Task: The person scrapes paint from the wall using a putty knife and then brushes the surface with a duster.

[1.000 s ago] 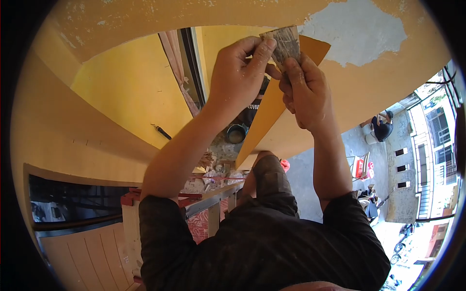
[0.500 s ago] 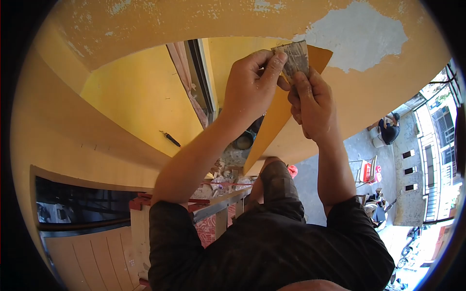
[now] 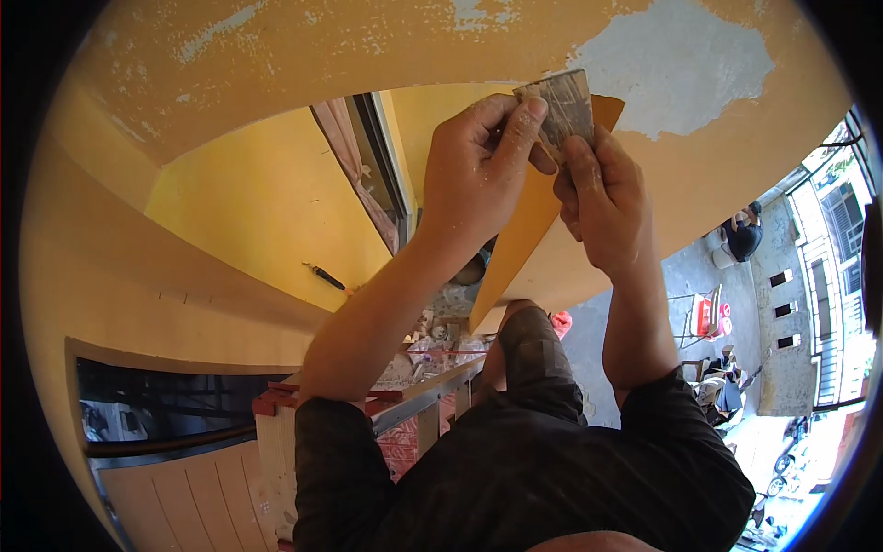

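Note:
A putty knife (image 3: 566, 103) with a stained, worn blade is held up just below a peeling ceiling surface. My right hand (image 3: 607, 198) is closed around its lower end, thumb lying along the blade; the handle is hidden in the grip. My left hand (image 3: 486, 152) pinches the left corner of the blade between thumb and fingers. White specks dot my left wrist and fingers. Above and to the right of the blade is a bare grey-white patch (image 3: 681, 69) in the orange paint.
A ladder (image 3: 428, 419) with red fittings stands below me on the left. On the yellow surface lies a black-handled tool (image 3: 326, 276). Far right below, another person (image 3: 743, 237) bends near a bucket, and a red-and-white object (image 3: 708, 317) stands on the grey floor.
The view has shifted slightly, and the surroundings sit a little differently in it. My right hand has moved slightly right and down; both hands keep hold of the putty knife.

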The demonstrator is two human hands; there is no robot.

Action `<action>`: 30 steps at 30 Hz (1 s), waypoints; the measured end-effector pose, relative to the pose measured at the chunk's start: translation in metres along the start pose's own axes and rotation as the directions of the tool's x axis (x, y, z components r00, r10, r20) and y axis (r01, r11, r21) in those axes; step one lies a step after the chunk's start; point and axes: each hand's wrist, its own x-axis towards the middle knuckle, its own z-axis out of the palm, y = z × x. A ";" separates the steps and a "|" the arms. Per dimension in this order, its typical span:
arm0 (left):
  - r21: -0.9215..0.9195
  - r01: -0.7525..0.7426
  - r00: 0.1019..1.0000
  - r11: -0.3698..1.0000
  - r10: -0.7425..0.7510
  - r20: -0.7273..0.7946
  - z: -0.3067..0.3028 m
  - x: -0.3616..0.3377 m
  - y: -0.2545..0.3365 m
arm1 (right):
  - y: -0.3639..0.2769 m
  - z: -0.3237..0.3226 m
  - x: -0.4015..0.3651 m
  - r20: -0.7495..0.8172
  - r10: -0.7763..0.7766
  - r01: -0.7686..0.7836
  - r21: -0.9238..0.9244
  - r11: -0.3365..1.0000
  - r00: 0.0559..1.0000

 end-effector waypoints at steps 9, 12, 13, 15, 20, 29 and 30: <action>-0.072 -0.070 0.996 0.995 0.065 -0.069 0.008 -0.003 -0.005 | 0.002 -0.004 0.006 0.002 -0.050 0.049 -0.149 0.988 0.999; -0.037 -0.072 0.994 0.997 0.068 -0.081 0.006 -0.002 -0.003 | -0.001 -0.004 0.006 0.027 -0.021 0.024 -0.113 0.993 0.999; -0.043 -0.067 0.995 0.997 0.063 -0.076 0.005 -0.003 -0.004 | -0.003 -0.003 0.006 0.023 -0.024 0.026 -0.083 0.996 0.999; -0.062 -0.009 0.999 0.998 0.006 -0.051 0.003 -0.004 -0.004 | -0.006 -0.004 0.003 0.022 -0.006 0.009 -0.108 0.994 1.000; -0.017 -0.015 0.998 1.000 0.014 -0.062 0.002 -0.004 0.001 | 0.000 -0.005 0.008 0.066 -0.026 0.038 -0.194 0.980 0.997; -0.069 -0.079 0.995 0.994 0.074 -0.066 0.002 0.000 -0.007 | 0.005 -0.002 0.007 0.010 -0.115 0.115 -0.195 0.974 0.993; -0.069 -0.116 0.992 0.991 0.111 -0.065 0.001 0.000 -0.008 | 0.005 -0.004 0.006 0.023 -0.063 0.066 -0.135 0.989 0.998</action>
